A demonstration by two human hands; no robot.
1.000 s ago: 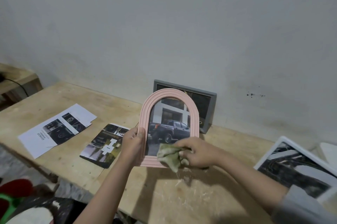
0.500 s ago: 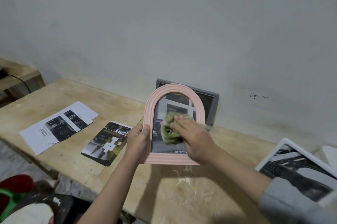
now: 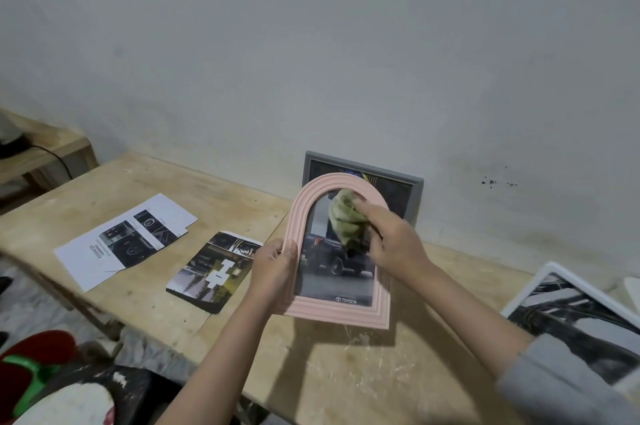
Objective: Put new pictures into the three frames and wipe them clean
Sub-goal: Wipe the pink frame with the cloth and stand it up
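Note:
I hold a pink arched frame [image 3: 341, 312] upright above the wooden table [image 3: 221, 203]; a truck picture is inside it. My left hand [image 3: 273, 269] grips its left edge. My right hand [image 3: 394, 244] presses a crumpled green cloth [image 3: 344, 220] against the upper part of the glass. Behind it a grey frame [image 3: 414, 189] with a dark picture leans on the wall. A white frame [image 3: 540, 282] with a black-and-white picture lies at the right edge of the table, partly cut off.
Two loose printed sheets lie on the left of the table: a white page [image 3: 124, 239] and a dark cut-out page [image 3: 214, 270]. A lower wooden shelf [image 3: 52, 151] with a cable stands far left. Red and green objects [image 3: 31, 365] sit below the table's front edge.
My right hand has carried the cloth from the frame's lower edge up across the glass to its arched top. The left hand has kept its hold, and the frame has lifted slightly.

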